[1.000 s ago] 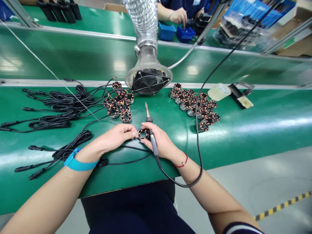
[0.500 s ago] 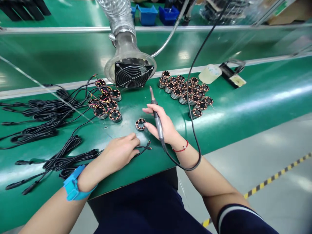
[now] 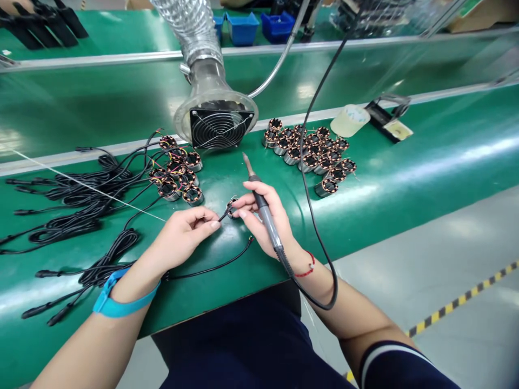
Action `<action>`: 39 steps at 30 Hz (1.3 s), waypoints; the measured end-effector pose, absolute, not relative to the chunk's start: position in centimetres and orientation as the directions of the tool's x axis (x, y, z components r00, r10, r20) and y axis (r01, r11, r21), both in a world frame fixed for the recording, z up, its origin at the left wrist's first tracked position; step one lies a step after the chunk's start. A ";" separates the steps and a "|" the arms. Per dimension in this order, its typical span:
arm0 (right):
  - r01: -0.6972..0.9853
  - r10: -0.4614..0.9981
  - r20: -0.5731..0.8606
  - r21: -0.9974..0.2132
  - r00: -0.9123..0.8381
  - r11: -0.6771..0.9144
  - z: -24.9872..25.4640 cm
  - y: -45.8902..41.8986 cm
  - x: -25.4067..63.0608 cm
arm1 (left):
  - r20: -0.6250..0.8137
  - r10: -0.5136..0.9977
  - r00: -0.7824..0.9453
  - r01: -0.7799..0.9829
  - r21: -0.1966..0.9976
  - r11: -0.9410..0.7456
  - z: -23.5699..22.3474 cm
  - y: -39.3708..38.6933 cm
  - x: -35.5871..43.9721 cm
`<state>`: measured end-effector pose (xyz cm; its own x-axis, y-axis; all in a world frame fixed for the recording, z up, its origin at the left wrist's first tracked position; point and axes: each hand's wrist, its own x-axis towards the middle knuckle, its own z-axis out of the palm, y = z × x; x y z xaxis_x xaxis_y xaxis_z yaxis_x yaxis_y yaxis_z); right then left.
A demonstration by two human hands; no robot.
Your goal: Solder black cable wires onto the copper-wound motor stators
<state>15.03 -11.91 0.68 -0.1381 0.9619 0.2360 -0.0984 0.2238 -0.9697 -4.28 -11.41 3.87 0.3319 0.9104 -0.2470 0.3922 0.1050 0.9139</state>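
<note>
Glossy desk, crinkled foil

The desk (image 3: pixel 377 210) is smooth and glossy. At 11 o'clock, the duct (image 3: pixel 190 27) is shiny, crinkled foil. The soldering iron (image 3: pixel 271 222) has a smooth plastic grip and dull metal tip. Rings (image 3: pixel 326 188) at 2 o'clock show metallic sides; the sleeve (image 3: pixel 399 363) at 4 o'clock is matt cloth.

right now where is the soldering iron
Near the middle of the head view, the soldering iron is in the right hand, its tip pointing toward the fan.
</note>
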 end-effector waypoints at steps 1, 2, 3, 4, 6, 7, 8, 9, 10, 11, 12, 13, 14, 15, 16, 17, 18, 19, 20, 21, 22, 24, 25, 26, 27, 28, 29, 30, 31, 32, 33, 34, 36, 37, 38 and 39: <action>-0.119 0.963 0.233 -0.969 -0.133 0.218 0.8 -12.0 14.8 | -0.254 0.908 0.334 0.392 0.913 0.111 3.9 -11.4 -4.3; -0.135 0.965 0.229 -0.968 -0.127 0.212 0.9 -12.0 14.7 | -0.261 0.904 0.338 0.394 0.912 0.116 3.8 -11.5 -4.2; -0.145 0.967 0.225 -0.968 -0.121 0.207 1.0 -12.0 14.6 | -0.267 0.901 0.341 0.397 0.910 0.120 3.8 -11.5 -4.3; -0.147 0.969 0.218 -0.969 -0.116 0.200 1.0 -12.0 14.5 | -0.270 0.900 0.341 0.399 0.909 0.122 3.8 -11.6 -4.3; -0.134 0.974 0.199 -0.974 -0.105 0.184 1.1 -12.0 14.5 | -0.268 0.904 0.333 0.405 0.907 0.120 3.6 -11.6 -4.3; -0.127 0.977 0.190 -0.976 -0.101 0.177 1.1 -12.0 14.5 | -0.266 0.907 0.327 0.410 0.904 0.117 3.5 -11.7 -4.3; -0.124 0.978 0.184 -0.977 -0.101 0.171 1.1 -12.1 14.5 | -0.264 0.909 0.322 0.415 0.902 0.115 3.3 -11.7 -4.3; -0.128 0.978 0.179 -0.978 -0.104 0.165 1.1 -12.1 14.5 | -0.263 0.911 0.318 0.420 0.900 0.113 3.2 -11.6 -4.2; -0.134 0.979 0.173 -0.978 -0.108 0.158 1.1 -12.2 14.4 | -0.266 0.909 0.319 0.425 0.898 0.114 3.1 -11.6 -4.2; -0.139 0.980 0.166 -0.979 -0.113 0.150 1.1 -12.3 14.4 | -0.272 0.907 0.321 0.429 0.896 0.117 3.0 -11.6 -4.2; -0.142 0.980 0.162 -0.979 -0.117 0.145 1.2 -12.3 14.4 | -0.278 0.905 0.322 0.429 0.895 0.122 2.9 -11.6 -4.2; -0.144 0.980 0.159 -0.979 -0.117 0.142 1.2 -12.3 14.4 | -0.281 0.904 0.323 0.421 0.898 0.129 2.9 -11.6 -4.1; -0.147 0.980 0.160 -0.979 -0.115 0.142 1.3 -12.3 14.4 | -0.279 0.905 0.322 0.403 0.905 0.136 3.0 -11.6 -4.1; -0.156 0.980 0.162 -0.977 -0.114 0.144 1.3 -12.3 14.4 | -0.269 0.910 0.316 0.373 0.917 0.141 3.1 -11.7 -4.0; -0.172 0.980 0.162 -0.975 -0.114 0.141 1.4 -12.2 14.4 | -0.250 0.918 0.307 0.335 0.931 0.142 3.2 -11.7 -3.9; -0.194 0.980 0.155 -0.972 -0.122 0.130 1.4 -12.1 14.3 | -0.227 0.926 0.301 0.297 0.945 0.135 3.4 -11.7 -3.8; -0.221 0.980 0.144 -0.969 -0.137 0.111 1.5 -12.1 14.3 | -0.205 0.932 0.300 0.265 0.956 0.125 3.5 -11.8 -3.7; -0.247 0.979 0.131 -0.965 -0.157 0.090 1.5 -12.1 14.2 | -0.186 0.935 0.302 0.249 0.962 0.111 3.6 -11.9 -3.6; -0.269 0.977 0.120 -0.961 -0.177 0.070 1.4 -12.1 14.2 | -0.172 0.936 0.307 0.252 0.963 0.094 3.7 -12.0 -3.5; -0.281 0.975 0.114 -0.958 -0.192 0.057 1.4 -12.1 14.1 | -0.161 0.936 0.312 0.269 0.960 0.075 3.7 -12.1 -3.4; -0.284 0.974 0.113 -0.957 -0.198 0.053 1.3 -12.1 14.0 | -0.152 0.938 0.312 0.290 0.955 0.059 3.7 -12.2 -3.4; -0.272 0.972 0.130 -0.960 -0.195 0.074 1.2 -12.3 13.9 | -0.142 0.945 0.296 0.322 0.946 0.042 3.7 -12.4 -3.2; -0.258 0.971 0.140 -0.962 -0.193 0.088 1.1 -12.4 13.8 | -0.137 0.948 0.287 0.330 0.943 0.037 3.6 -12.4 -3.1; -0.243 0.970 0.152 -0.965 -0.191 0.103 1.1 -12.4 13.8 | -0.134 0.950 0.281 0.336 0.941 0.033 3.6 -12.4 -3.0; -0.227 0.968 0.162 -0.967 -0.190 0.117 1.1 -12.5 13.8 | -0.129 0.951 0.282 0.343 0.939 0.026 3.6 -12.5 -3.0; -0.209 0.967 0.172 -0.969 -0.190 0.131 1.2 -12.5 13.9 | -0.119 0.950 0.288 0.353 0.935 0.010 3.6 -12.4 -3.0; -0.189 0.965 0.183 -0.971 -0.189 0.147 1.2 -12.6 13.9 | -0.102 0.948 0.301 0.362 0.932 -0.015 3.6 -12.4 -3.0; -0.168 0.963 0.194 -0.972 -0.189 0.163 1.2 -12.6 14.0 | -0.080 0.944 0.320 0.367 0.929 -0.045 3.6 -12.4 -3.0; -0.151 0.958 0.213 -0.971 -0.190 0.186 1.2 -12.7 14.0 | -0.064 0.937 0.343 0.363 0.929 -0.069 3.6 -12.3 -3.0; -0.139 0.952 0.236 -0.967 -0.192 0.212 1.2 -12.7 14.0 | -0.062 0.929 0.365 0.350 0.934 -0.075 3.6 -12.3 -3.0; -0.132 0.946 0.263 -0.962 -0.192 0.240 1.2 -12.8 14.0 | -0.080 0.919 0.387 0.324 0.945 -0.054 3.7 -12.3 -3.1; -0.130 0.938 0.291 -0.954 -0.188 0.270 1.2 -12.8 14.0 | -0.123 0.904 0.410 0.286 0.958 0.001 3.7 -12.4 -3.0; -0.124 0.925 0.340 -0.938 -0.171 0.322 1.0 -13.0 14.0 | -0.243 0.861 0.448 0.200 0.965 0.169 3.9 -12.4 -3.0; -0.111 0.920 0.355 -0.934 -0.167 0.340 1.0 -13.1 14.0 | -0.289 0.842 0.456 0.169 0.957 0.237 4.0 -12.5 -2.9; -0.092 0.917 0.361 -0.932 -0.168 0.350 1.0 -13.2 13.9 | -0.310 0.836 0.453 0.150 0.951 0.271 4.0 -12.5 -2.9; -0.070 0.916 0.361 -0.933 -0.174 0.354 0.9 -13.3 13.9 | -0.308 0.845 0.437 0.148 0.951 0.271 4.1 -12.4 -2.8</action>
<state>13.95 -13.27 0.92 -0.1740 0.9162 0.3609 -0.0698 0.3541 -0.9326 -2.85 -12.45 4.06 0.4368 0.8450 -0.3084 0.1480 0.2707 0.9512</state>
